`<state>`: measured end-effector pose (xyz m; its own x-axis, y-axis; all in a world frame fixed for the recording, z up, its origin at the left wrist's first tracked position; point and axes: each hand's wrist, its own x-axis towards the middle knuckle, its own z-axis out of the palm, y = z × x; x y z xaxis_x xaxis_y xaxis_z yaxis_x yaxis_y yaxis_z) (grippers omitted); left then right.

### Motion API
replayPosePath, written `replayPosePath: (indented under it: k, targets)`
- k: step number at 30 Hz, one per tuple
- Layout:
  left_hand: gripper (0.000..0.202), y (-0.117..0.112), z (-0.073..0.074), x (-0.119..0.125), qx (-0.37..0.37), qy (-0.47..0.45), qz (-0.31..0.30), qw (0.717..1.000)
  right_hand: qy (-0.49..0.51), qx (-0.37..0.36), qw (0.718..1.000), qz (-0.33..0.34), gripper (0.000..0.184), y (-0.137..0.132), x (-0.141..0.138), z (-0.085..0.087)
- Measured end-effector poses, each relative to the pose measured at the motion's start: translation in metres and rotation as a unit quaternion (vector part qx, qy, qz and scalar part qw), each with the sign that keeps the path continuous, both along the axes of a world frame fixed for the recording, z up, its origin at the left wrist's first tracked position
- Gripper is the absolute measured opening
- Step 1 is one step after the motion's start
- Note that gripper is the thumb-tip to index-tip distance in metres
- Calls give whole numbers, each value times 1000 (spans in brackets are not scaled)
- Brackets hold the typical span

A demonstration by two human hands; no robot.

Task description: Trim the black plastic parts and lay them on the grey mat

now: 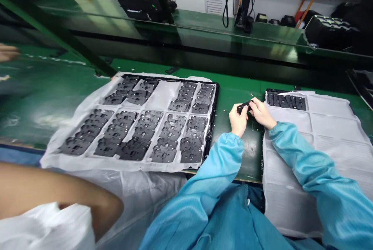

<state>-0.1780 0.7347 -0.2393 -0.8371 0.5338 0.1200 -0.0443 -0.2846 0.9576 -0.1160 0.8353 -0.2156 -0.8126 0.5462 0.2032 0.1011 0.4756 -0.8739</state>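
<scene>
Between my two hands is a small black plate-like part point(243, 107), seen nearly edge-on, with a light spot at its left end. My left hand point(238, 119) pinches it from the left and below. From the right, the fingers of my right hand point(260, 112) close on its other end. On the left lies a sectioned tray point(213, 125) lined with a white sheet, its compartments mostly filled with overlapping black plates point(166, 137). The right-hand tray point(335, 125), also covered with a white sheet, has a row of black parts point(287, 101) in its far-left compartment.
A green bench point(233, 86) runs beneath both trays, with a raised shelf point(198, 24) behind. A green post point(58, 34) slants across the left. At lower left is another person's bare arm point(58, 195); a blurred hand point(8, 53) shows at the far-left edge.
</scene>
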Motion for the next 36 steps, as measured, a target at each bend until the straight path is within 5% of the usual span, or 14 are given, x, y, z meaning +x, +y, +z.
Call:
replayPosePath:
  k: [22,26,31,36]
  targets:
    - [22,1,-1,6,8,6,0,1000,7,130,991,-43,21,5,2,-8]
    - [24,1,-1,4,17,4,13,1000,31,126,991,-41,19,1,4,-5]
    - [24,-1,2,-1,25,-11,40,999,101,188,970,-120,18,-7,5,1]
    - [21,-1,2,0,13,20,47,999,121,202,966,-106,12,-9,6,1]
